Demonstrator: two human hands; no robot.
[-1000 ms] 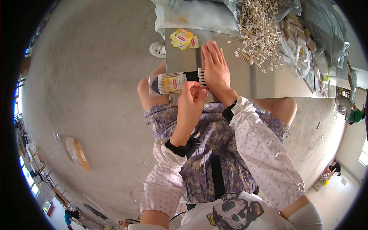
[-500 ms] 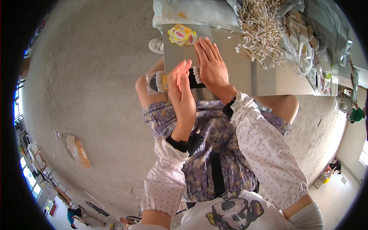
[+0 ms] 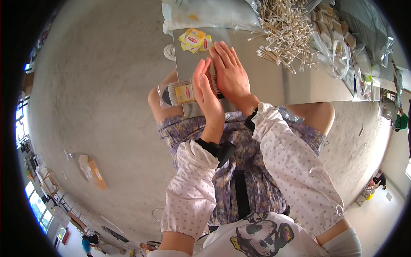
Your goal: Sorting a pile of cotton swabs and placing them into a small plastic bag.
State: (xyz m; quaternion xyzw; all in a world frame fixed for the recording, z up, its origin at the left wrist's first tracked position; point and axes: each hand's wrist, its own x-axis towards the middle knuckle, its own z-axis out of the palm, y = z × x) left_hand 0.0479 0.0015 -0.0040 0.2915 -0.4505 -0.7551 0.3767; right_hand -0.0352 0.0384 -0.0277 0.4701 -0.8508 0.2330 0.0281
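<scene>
My left hand (image 3: 209,96) stands on edge over the table, fingers stretched out and close together. Facing it, my right hand (image 3: 233,78) has its fingers straight too, and only a narrow gap is left between the palms. To the left of my left hand, a clear packet of cotton swabs (image 3: 175,94) with a yellow label (image 3: 185,93) lies at the table's near left corner. Between the palms, a few swab tips and a bit of black show beside my right hand. My hands hide whether the packet runs on beneath them.
Yellow labels (image 3: 195,40) lie loose beyond my hands. A large heap of cotton swabs (image 3: 287,30) is at the far right of the metal table (image 3: 261,88), beside bagged packs (image 3: 332,36). A white plastic sack (image 3: 209,15) lies along the far side. A cardboard box (image 3: 92,171) rests on the floor.
My left hand has moved right, toward my right hand, narrowing the gap between them. More of the packet's yellow label shows, and less of the black part between the palms. The view has shifted slightly.
</scene>
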